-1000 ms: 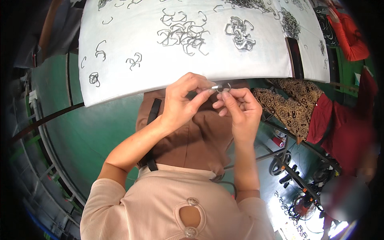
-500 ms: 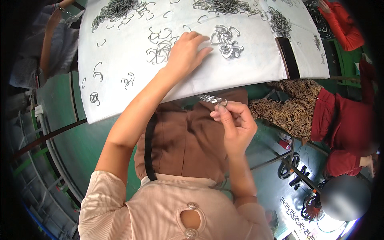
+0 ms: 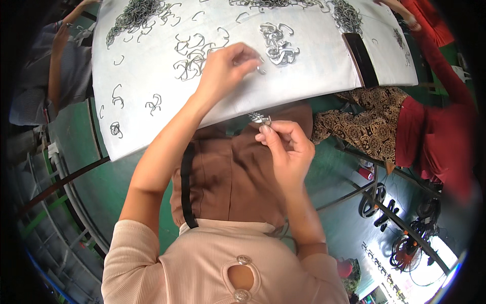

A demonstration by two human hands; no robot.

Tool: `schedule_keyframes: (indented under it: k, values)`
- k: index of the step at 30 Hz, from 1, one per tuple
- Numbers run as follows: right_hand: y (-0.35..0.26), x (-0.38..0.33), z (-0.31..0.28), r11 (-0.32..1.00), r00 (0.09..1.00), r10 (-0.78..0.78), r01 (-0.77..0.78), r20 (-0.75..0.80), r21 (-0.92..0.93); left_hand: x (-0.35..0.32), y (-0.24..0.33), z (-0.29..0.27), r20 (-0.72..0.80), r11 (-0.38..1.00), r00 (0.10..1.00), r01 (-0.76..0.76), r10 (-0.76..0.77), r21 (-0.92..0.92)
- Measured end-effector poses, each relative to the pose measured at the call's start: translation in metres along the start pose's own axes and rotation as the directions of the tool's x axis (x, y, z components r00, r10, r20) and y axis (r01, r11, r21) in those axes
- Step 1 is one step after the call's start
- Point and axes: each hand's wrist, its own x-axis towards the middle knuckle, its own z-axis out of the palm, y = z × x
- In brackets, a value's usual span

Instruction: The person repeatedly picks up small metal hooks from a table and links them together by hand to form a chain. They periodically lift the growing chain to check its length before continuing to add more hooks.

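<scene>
Two hands are at work, and we have them doing different jobs. Our left hand (image 3: pixel 223 68) is stretched forward over the white tabletop (image 3: pixel 324 61), its fingertips pinched on a single bent wire clip (image 3: pixel 260 69) that lies just beside a small heap of clips (image 3: pixel 277 44). Our right hand (image 3: pixel 286 147) stays below the table's near edge, above our brown lap cloth (image 3: pixel 233 172), with thumb and forefinger closed on a short bundle of clips (image 3: pixel 259 118); the other fingers are curled into the palm. More loose clips (image 3: pixel 190 55) lie scattered left of our left hand, and a few strays (image 3: pixel 153 104) sit farther out toward the table's left edge. A large dark pile of clips (image 3: pixel 134 15) fills the far left corner. A dark strip (image 3: pixel 360 58) crosses the tabletop on the right. To our right a person in a patterned garment (image 3: pixel 372 124) and red cloth (image 3: pixel 430 137) sits close to the table.
</scene>
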Motion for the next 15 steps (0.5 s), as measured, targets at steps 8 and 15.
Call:
schedule_keyframes:
  k: [8,15]
  values:
    - [0.008,0.003,0.011,0.998,1.000,0.017,-0.016,0.020,-0.065,-0.084,0.036,-0.011,-0.054,0.974,0.996,0.053,-0.066,-0.220]
    - [0.008,0.003,0.025,0.982,0.987,0.143,-0.132,0.077,-0.136,-0.101,0.033,-0.024,-0.115,0.978,0.989,-0.115,0.096,-0.171]
